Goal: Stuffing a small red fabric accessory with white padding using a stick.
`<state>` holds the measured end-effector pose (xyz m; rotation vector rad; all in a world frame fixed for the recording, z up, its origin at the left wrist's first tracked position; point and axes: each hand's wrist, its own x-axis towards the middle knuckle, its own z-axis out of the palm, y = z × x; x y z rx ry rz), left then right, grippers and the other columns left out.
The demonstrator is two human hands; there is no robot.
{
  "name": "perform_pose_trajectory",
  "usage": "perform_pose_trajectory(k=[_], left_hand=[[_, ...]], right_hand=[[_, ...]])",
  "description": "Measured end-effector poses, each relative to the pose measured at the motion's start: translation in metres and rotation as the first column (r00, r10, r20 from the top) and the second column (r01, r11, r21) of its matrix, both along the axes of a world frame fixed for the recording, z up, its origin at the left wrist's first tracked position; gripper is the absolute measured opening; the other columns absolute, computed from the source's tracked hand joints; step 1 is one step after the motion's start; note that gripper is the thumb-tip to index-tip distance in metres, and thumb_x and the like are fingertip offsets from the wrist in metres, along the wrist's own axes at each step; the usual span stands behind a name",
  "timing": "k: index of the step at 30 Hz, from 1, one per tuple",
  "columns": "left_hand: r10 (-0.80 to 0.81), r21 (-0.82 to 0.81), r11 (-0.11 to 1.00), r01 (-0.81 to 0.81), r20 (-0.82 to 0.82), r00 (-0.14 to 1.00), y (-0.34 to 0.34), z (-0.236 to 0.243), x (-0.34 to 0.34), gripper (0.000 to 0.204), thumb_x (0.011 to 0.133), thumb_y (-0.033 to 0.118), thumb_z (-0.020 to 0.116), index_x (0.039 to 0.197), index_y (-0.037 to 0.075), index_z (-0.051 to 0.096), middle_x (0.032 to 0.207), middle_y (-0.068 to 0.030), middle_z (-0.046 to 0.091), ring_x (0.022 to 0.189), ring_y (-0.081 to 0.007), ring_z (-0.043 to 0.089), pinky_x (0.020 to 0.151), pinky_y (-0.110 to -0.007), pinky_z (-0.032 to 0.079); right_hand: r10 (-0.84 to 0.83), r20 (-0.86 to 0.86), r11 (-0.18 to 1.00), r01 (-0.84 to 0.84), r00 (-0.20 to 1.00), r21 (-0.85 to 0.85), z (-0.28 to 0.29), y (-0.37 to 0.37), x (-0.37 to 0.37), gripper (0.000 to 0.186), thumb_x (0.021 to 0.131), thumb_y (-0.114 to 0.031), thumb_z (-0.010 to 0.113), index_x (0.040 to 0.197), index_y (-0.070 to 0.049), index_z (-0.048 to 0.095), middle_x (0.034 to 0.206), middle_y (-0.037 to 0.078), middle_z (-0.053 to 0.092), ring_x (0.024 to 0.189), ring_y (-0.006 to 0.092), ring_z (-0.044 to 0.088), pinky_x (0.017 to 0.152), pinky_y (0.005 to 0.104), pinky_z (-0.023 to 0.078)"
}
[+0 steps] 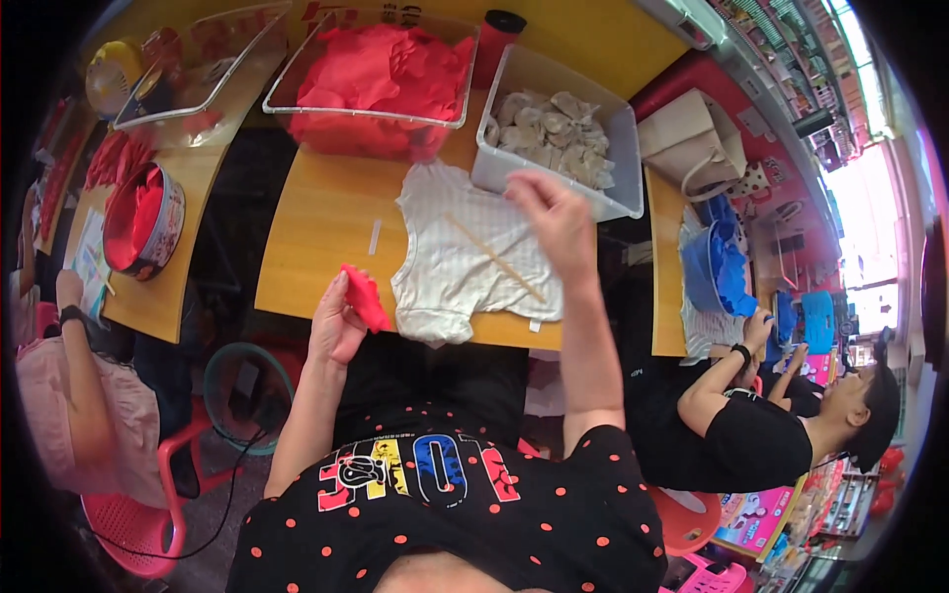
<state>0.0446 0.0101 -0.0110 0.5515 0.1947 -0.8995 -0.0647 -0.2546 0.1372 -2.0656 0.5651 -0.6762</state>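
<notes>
Red piece [367, 299] over the front edge of the bench [314, 232], left hand [337, 321] pinching it; right hand [557, 219] raised by the tub [492, 166], cannot tell if gripping; a slackened pinch could drop the piece floorward.

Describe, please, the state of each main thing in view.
Left hand: pinching red piece
Red piece: bent, held
Right hand: raised, grip unclear
White garment: spread, wrinkled
Stick: lying on garment
Middle bin: open, heaped with red material
Right bin: open, partly filled
Round tin: open, red material inside
</notes>
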Motion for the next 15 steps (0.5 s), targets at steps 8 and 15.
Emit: perform_pose_trajectory(k=[8, 15], left_hand=[[-0.036, -0.041, 0.998, 0.040, 0.102, 0.994, -0.009, -0.008, 0.012, 0.019, 0.095, 0.019, 0.050, 0.105, 0.004, 0.053, 0.099, -0.0116, 0.062, 0.096, -0.0245, 0.061, 0.084, -0.038, 0.053], [-0.029, 0.035, 0.999, 0.025, 0.107, 0.994, -0.005, -0.005, 0.009, 0.017, 0.096, 0.017, 0.048, 0.103, 0.003, 0.053, 0.097, -0.0136, 0.062, 0.097, -0.0264, 0.062, 0.084, -0.039, 0.053]], right_hand=[[-0.271, -0.176, 0.888, 0.175, 0.946, -0.426, -0.023, -0.236, 0.046, 0.027, 0.082, -0.026, 0.060, 0.096, -0.006, 0.068, 0.089, 0.016, 0.067, 0.086, 0.0297, 0.065, 0.075, 0.0359, 0.050], [-0.386, -0.335, 0.761, 0.092, 0.859, -0.642, -0.063, -0.271, 0.103, 0.022, 0.081, -0.022, 0.060, 0.095, -0.006, 0.068, 0.093, 0.016, 0.066, 0.091, 0.0328, 0.063, 0.081, 0.0416, 0.049]])
